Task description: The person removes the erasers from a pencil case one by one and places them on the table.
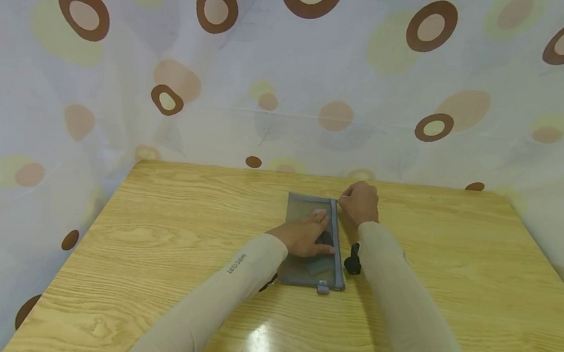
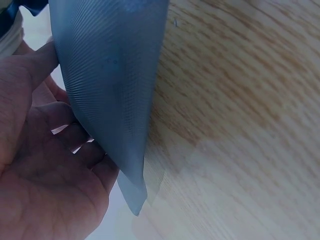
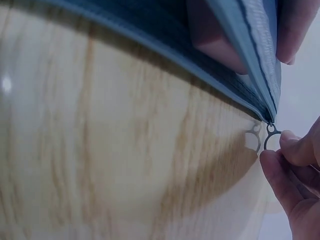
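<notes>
A grey-blue mesh zip pouch (image 1: 298,277) lies lengthwise on the wooden table. My left hand (image 1: 301,238) rests on top of it, fingers stretched toward the far end and thumb spread near the zipper (image 1: 337,263). In the left wrist view the pouch (image 2: 112,75) bulges up from the table and hides the fingertips. At the far corner my right hand (image 1: 361,202) pinches the ring-shaped zipper pull (image 3: 270,137) between thumb and fingertips. The zipper edges spread apart from the slider in the right wrist view. A pale flat piece (image 1: 321,266) shows through the mesh.
A black wrist camera (image 1: 353,262) hangs under my right forearm, beside the pouch. A small fabric tab (image 1: 323,288) sticks out at the pouch's near end. Behind the wooden table (image 1: 182,206) hangs a white curtain (image 1: 302,76) with brown and yellow spots.
</notes>
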Tool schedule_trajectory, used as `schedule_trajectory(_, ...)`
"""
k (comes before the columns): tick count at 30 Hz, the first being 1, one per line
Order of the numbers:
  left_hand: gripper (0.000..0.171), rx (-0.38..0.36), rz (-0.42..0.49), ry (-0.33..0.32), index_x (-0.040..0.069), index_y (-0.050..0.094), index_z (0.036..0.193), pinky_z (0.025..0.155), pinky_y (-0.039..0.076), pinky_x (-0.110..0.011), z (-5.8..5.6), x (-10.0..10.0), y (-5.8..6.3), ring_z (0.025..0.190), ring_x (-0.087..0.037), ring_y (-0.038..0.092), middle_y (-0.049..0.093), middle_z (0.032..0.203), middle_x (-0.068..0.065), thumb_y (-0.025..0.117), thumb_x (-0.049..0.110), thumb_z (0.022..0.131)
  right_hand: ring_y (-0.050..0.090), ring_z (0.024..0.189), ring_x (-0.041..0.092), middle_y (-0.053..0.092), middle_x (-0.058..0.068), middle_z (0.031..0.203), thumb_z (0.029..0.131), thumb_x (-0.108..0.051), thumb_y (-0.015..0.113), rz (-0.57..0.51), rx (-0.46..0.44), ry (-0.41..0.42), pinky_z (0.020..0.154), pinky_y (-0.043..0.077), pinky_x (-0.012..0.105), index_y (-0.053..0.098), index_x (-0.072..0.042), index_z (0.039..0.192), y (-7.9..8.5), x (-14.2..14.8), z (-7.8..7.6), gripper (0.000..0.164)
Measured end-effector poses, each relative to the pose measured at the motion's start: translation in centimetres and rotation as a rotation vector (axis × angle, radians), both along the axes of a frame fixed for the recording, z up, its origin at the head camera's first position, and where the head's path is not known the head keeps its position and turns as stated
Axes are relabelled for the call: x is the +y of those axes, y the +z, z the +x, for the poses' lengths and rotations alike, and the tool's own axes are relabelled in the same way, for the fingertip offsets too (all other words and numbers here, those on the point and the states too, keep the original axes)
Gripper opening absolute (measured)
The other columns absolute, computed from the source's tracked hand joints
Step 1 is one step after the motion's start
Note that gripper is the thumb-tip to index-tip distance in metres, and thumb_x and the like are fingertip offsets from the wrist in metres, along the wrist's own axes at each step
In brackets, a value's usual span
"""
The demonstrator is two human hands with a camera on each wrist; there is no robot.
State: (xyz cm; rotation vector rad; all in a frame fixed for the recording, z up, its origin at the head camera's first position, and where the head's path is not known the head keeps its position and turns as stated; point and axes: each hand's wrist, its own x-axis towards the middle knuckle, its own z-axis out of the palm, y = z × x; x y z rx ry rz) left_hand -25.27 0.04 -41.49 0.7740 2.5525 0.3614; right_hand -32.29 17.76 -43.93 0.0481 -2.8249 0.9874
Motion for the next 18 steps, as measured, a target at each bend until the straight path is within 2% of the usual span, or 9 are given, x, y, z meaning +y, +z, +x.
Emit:
schedule_trajectory(3, 0.082, 0.004, 0.0, -0.006, 0.009, 0.017, 0.163, 0.124, 0.012, -0.032, -0.05, 0.0, 0.14, 0.155, -0.018, 0.001, 0.002, 0.17, -0.007, 0.051, 0.053, 0.103, 0.067, 0.064, 0.028, 0.075, 0.021, 0.087, 0.088, 0.003, 0.051, 0.0, -0.005, 0.009, 0.062, 0.053, 0.041, 0.079, 0.005, 0.088, 0.15, 0.16, -0.07, 0.028)
schedule_trajectory(8, 0.081, 0.011, 0.005, -0.014, 0.007, 0.018, 0.162, 0.124, 0.012, -0.032, -0.01, -0.11, 0.19, 0.155, -0.018, 0.002, 0.003, 0.17, -0.008, 0.051, 0.052, 0.103, 0.069, 0.073, 0.032, 0.075, 0.022, 0.093, 0.091, 0.0, 0.055, 0.002, -0.015, 0.016, 0.065, 0.056, 0.044, 0.079, 0.005, 0.093, 0.12, 0.27, -0.07, 0.025)
schedule_trajectory(12, 0.081, 0.018, 0.003, -0.019, 0.007, 0.018, 0.162, 0.124, 0.012, -0.032, 0.01, -0.14, 0.18, 0.155, -0.019, 0.002, 0.003, 0.169, -0.009, 0.051, 0.052, 0.103, 0.068, 0.071, 0.03, 0.075, 0.022, 0.094, 0.088, 0.0, 0.054, 0.004, -0.031, 0.019, 0.064, 0.055, 0.041, 0.079, 0.006, 0.093, 0.33, 0.32, 0.0, 0.026)
schedule_trajectory(14, 0.081, 0.017, 0.006, -0.019, 0.007, 0.018, 0.162, 0.124, 0.012, -0.032, 0.05, -0.16, 0.19, 0.155, -0.019, 0.002, 0.003, 0.169, -0.009, 0.051, 0.052, 0.103, 0.069, 0.077, 0.033, 0.075, 0.024, 0.099, 0.088, 0.0, 0.053, 0.003, -0.043, 0.024, 0.068, 0.057, 0.043, 0.078, 0.007, 0.098, 0.5, 0.35, 0.02, 0.027)
schedule_trajectory(18, 0.081, 0.015, 0.01, -0.016, 0.007, 0.018, 0.162, 0.125, 0.013, -0.033, 0.06, -0.15, 0.24, 0.155, -0.019, 0.002, 0.003, 0.17, -0.009, 0.051, 0.052, 0.103, 0.068, 0.1, 0.043, 0.07, 0.028, 0.114, 0.094, -0.003, 0.056, -0.005, -0.071, 0.037, 0.086, 0.057, 0.054, 0.071, 0.011, 0.115, 0.83, 0.53, 0.15, 0.03)
